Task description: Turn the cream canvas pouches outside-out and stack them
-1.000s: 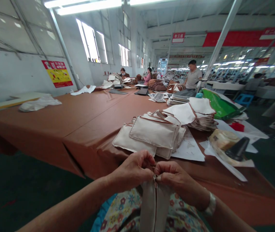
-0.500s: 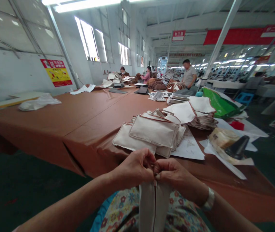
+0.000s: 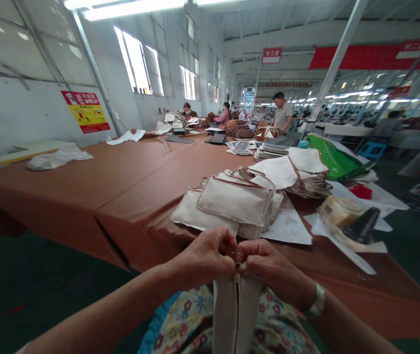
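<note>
My left hand (image 3: pixel 212 255) and my right hand (image 3: pixel 271 268) meet just in front of the table edge. Both are closed, pinching the top end of an off-white zippered fabric piece (image 3: pixel 225 314). The strip hangs down over my floral-patterned lap, with a dark zipper line along its middle. Between the fingertips a small part at the zipper's end shows, too tiny to make out. Just beyond my hands lies a pile of cream fabric pieces (image 3: pixel 232 199) with brown edges, partly on white paper (image 3: pixel 287 226).
A brown cover drapes over the large table (image 3: pixel 121 177). Another stack of pale pieces (image 3: pixel 308 160) sits behind the pile. To the right are a yellowish block (image 3: pixel 341 210), a black cone-shaped object (image 3: pixel 363 225) and a green bag (image 3: pixel 335 157). Several people work farther back.
My hands stay almost in place, still pinching the top of the zippered fabric piece, with only slight finger movement. In the background a standing person has shifted a little to the left.
</note>
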Demonstrator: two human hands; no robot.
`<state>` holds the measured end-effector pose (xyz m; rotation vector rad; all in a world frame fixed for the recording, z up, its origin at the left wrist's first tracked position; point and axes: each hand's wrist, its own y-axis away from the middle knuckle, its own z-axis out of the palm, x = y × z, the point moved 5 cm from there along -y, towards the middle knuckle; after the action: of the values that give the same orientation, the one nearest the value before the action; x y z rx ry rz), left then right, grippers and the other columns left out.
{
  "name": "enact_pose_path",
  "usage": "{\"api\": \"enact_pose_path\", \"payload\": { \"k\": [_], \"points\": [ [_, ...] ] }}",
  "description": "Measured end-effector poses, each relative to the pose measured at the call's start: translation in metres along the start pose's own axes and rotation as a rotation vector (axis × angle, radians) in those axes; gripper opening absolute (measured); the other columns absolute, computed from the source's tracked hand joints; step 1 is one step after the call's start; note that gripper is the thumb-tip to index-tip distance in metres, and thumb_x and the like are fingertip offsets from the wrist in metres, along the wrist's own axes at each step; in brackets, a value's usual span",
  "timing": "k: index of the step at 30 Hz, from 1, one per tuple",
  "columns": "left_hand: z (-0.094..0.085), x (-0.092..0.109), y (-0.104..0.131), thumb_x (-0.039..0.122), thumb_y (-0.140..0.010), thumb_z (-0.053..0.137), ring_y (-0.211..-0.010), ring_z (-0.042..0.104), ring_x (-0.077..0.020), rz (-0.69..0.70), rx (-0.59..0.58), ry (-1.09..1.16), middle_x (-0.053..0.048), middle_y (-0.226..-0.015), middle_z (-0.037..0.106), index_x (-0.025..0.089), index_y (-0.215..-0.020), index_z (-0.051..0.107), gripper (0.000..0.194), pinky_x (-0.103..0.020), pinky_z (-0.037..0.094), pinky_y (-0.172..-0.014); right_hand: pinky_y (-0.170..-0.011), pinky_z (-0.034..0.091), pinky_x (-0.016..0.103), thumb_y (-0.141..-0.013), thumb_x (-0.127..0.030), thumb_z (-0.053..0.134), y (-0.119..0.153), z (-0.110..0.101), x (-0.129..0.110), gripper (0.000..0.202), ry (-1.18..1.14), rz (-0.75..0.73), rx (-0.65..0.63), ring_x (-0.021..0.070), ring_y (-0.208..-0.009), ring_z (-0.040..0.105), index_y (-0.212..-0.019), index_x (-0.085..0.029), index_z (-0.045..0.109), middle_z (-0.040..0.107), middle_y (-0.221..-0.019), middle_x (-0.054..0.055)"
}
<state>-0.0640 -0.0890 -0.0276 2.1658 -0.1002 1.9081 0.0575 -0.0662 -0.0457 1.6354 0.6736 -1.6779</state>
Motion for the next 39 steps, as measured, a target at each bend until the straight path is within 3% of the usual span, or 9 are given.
{"api": "enact_pose_path", "payload": {
  "k": [6, 9, 13, 16, 25, 29, 33, 37, 39],
  "points": [
    [-0.005, 0.002, 0.006, 0.006, -0.059, 0.05, -0.054, 0.045, -0.0074, 0.034, -0.016, -0.068, 0.007, -0.064, 0.052, 0.017, -0.086, 0.05, 0.03, -0.018, 0.029, -0.046, -0.056, 0.026, 0.023, -0.076, -0.019, 0.052, 0.01, -0.007, -0.009, 0.009, 0.114, -0.086, -0.078, 0.0108, -0.063, 0.031, -0.077, -0.013, 0.058, 0.043, -0.069, -0.002],
    [-0.004, 0.005, 0.008, 0.005, -0.06, 0.049, -0.054, 0.043, -0.0069, 0.048, -0.055, -0.006, 0.007, -0.064, 0.051, 0.017, -0.087, 0.049, 0.029, -0.018, 0.028, -0.046, -0.06, 0.03, 0.024, -0.09, -0.028, 0.05, 0.018, -0.007, -0.016, 0.021, 0.236, -0.171, -0.108, 0.0122, -0.067, 0.036, -0.088, -0.012, 0.062, 0.047, -0.076, 0.0],
    [-0.002, 0.004, 0.01, 0.003, -0.061, 0.05, -0.055, 0.046, -0.0068, 0.031, -0.112, 0.119, 0.006, -0.065, 0.053, 0.016, -0.087, 0.05, 0.029, -0.018, 0.032, -0.05, -0.065, 0.036, 0.023, -0.097, -0.029, 0.048, 0.026, -0.009, -0.02, 0.021, 0.346, -0.224, -0.06, 0.0132, -0.074, 0.043, -0.102, -0.014, 0.062, 0.053, -0.085, 0.002],
    [-0.002, 0.001, 0.011, 0.002, -0.062, 0.051, -0.058, 0.048, -0.0072, 0.002, -0.142, 0.197, 0.005, -0.068, 0.056, 0.016, -0.09, 0.05, 0.031, -0.018, 0.036, -0.054, -0.066, 0.038, 0.022, -0.097, -0.026, 0.048, 0.032, -0.01, -0.02, 0.016, 0.405, -0.27, -0.015, 0.0132, -0.075, 0.044, -0.105, -0.016, 0.058, 0.054, -0.087, 0.001],
    [-0.002, 0.003, 0.012, 0.005, -0.065, 0.056, -0.058, 0.046, -0.008, 0.012, -0.168, 0.292, 0.004, -0.068, 0.055, 0.015, -0.089, 0.051, 0.027, -0.019, 0.032, -0.053, -0.061, 0.037, 0.023, -0.093, -0.023, 0.052, 0.039, -0.003, -0.022, 0.008, 0.506, -0.426, 0.033, 0.0129, -0.068, 0.043, -0.087, -0.018, 0.053, 0.051, -0.079, 0.0],
    [-0.003, 0.003, 0.013, 0.005, -0.065, 0.057, -0.061, 0.044, -0.0081, 0.021, -0.163, 0.205, 0.005, -0.069, 0.053, 0.015, -0.09, 0.054, 0.027, -0.019, 0.032, -0.056, -0.065, 0.038, 0.024, -0.096, -0.017, 0.043, 0.037, -0.002, -0.022, 0.016, 0.616, -0.452, 0.078, 0.0136, -0.071, 0.048, -0.082, -0.018, 0.051, 0.055, -0.079, 0.001],
    [-0.004, 0.003, 0.016, 0.011, -0.069, 0.062, -0.068, 0.046, -0.0103, -0.019, -0.171, 0.066, 0.002, -0.076, 0.058, 0.013, -0.094, 0.061, 0.025, -0.021, 0.033, -0.06, -0.066, 0.038, 0.026, -0.095, -0.02, 0.046, 0.039, -0.002, -0.02, 0.012, 0.692, -0.434, 0.08, 0.015, -0.072, 0.051, -0.086, -0.018, 0.054, 0.056, -0.079, 0.002],
    [-0.005, -0.001, 0.016, 0.017, -0.07, 0.061, -0.064, 0.044, -0.0109, -0.092, -0.201, -0.103, 0.0, -0.07, 0.059, 0.01, -0.085, 0.071, 0.02, -0.022, 0.031, -0.058, -0.058, 0.035, 0.025, -0.087, -0.016, 0.054, 0.043, 0.0, -0.024, 0.002, 0.666, -0.457, 0.084, 0.0133, -0.064, 0.045, -0.086, -0.018, 0.054, 0.052, -0.076, 0.0],
    [-0.005, -0.004, 0.016, 0.016, -0.068, 0.058, -0.06, 0.041, -0.0103, -0.122, -0.213, -0.071, 0.001, -0.065, 0.057, 0.009, -0.081, 0.073, 0.021, -0.022, 0.031, -0.057, -0.056, 0.035, 0.024, -0.083, -0.01, 0.052, 0.045, 0.001, -0.026, 0.009, 0.636, -0.458, 0.103, 0.0128, -0.063, 0.044, -0.084, -0.019, 0.053, 0.051, -0.075, -0.001]
  ]
}}
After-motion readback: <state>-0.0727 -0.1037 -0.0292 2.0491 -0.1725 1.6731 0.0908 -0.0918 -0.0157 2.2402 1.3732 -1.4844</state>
